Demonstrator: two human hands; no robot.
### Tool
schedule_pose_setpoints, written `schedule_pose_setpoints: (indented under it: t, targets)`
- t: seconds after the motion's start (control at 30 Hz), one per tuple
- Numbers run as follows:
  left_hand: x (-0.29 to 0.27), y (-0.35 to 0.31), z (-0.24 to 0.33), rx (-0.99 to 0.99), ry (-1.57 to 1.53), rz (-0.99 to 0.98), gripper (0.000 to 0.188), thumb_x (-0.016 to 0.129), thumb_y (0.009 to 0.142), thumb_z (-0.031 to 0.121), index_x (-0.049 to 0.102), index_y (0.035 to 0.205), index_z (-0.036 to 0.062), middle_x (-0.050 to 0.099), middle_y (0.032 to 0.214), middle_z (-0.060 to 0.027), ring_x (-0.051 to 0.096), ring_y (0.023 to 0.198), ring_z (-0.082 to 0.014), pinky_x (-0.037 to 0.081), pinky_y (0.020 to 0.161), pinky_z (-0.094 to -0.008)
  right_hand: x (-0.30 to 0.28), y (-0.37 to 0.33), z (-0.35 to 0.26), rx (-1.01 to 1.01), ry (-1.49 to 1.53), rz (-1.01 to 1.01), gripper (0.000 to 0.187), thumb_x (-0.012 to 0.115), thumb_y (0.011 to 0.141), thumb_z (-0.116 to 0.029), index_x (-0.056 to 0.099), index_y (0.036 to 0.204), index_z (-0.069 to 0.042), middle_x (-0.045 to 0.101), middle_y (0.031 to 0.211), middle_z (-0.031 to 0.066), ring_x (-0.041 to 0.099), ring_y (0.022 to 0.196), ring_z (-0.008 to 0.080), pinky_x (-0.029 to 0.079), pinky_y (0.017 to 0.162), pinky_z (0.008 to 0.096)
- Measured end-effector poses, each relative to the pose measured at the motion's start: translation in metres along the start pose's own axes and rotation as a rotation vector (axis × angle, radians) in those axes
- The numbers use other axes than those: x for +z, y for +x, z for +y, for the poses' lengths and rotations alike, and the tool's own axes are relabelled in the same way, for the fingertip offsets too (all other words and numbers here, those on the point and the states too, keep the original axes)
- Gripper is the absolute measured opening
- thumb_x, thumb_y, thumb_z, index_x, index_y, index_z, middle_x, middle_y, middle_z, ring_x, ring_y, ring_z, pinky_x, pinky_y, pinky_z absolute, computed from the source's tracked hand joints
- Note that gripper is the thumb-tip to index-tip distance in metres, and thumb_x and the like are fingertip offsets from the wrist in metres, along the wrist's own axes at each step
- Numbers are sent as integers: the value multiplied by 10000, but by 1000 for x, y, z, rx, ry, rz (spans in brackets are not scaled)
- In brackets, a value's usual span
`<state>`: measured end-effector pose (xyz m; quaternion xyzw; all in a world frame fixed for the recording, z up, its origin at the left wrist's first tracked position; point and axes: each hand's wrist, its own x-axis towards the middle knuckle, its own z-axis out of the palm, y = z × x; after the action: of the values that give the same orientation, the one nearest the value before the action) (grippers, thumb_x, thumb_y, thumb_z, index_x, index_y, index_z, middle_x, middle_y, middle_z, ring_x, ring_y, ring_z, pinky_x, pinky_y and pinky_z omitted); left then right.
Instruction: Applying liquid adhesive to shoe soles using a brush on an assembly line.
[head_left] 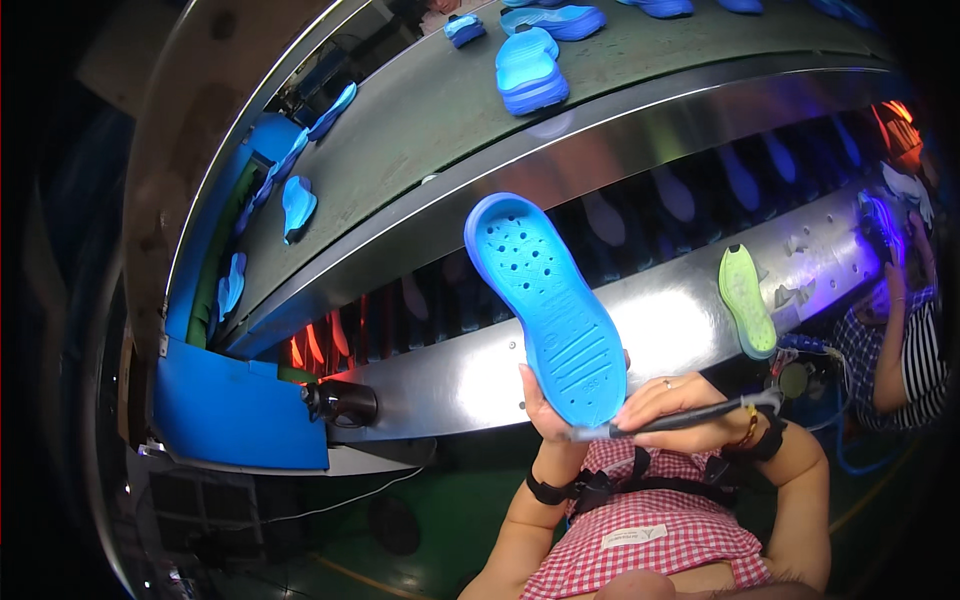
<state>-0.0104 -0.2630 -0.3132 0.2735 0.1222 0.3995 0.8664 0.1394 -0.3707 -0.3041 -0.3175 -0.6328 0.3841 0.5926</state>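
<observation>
A bright blue shoe sole (553,310), with small holes towards one end and grooves towards the other, is held up in front of me. My left hand (543,412) is closed on its near end, with fingers hidden behind it. My right hand (665,398) grips a slim black-handled tool (680,418), possibly a brush. Its pale tip points left, beside the sole's near edge; whether they touch I cannot tell.
A steel ledge (470,380) runs across, with a yellow-green sole (746,300) and a dark bottle-like object (345,403) on it. Beyond, a conveyor belt (400,200) carries several blue soles (530,75). Soles hang below the belt. Another person (890,340) is at the right.
</observation>
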Motion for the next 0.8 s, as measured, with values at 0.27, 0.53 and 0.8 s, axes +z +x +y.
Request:
schedule_pose_setpoints:
  t: [0.27,0.53,0.8]
  targets:
    - [-4,2,9,0,102,14,778,331,830,637,326,1329,40,490,1215,-199,537,1030,-376,430,891,-512,-28,7,1,-36,-88,-54,213,688,701,-14,663,912,2,659,908,129,635,834,226,498,771,311]
    - [-4,13,23,-287,-65,-197,674,310,892,525,285,1355,36,427,1304,-183,480,1150,-324,393,968,-464,-24,-2,-11,-123,-26,-172,174,674,735,-32,653,907,-22,662,903,116,638,864,251,505,759,323]
    - [7,16,28,-683,380,12,517,437,923,321,351,1308,-13,509,1206,-186,546,1069,-260,452,917,-382,-57,3,-12,29,-253,-517,278,620,754,-62,611,1033,-60,631,1046,122,614,947,267,492,791,346]
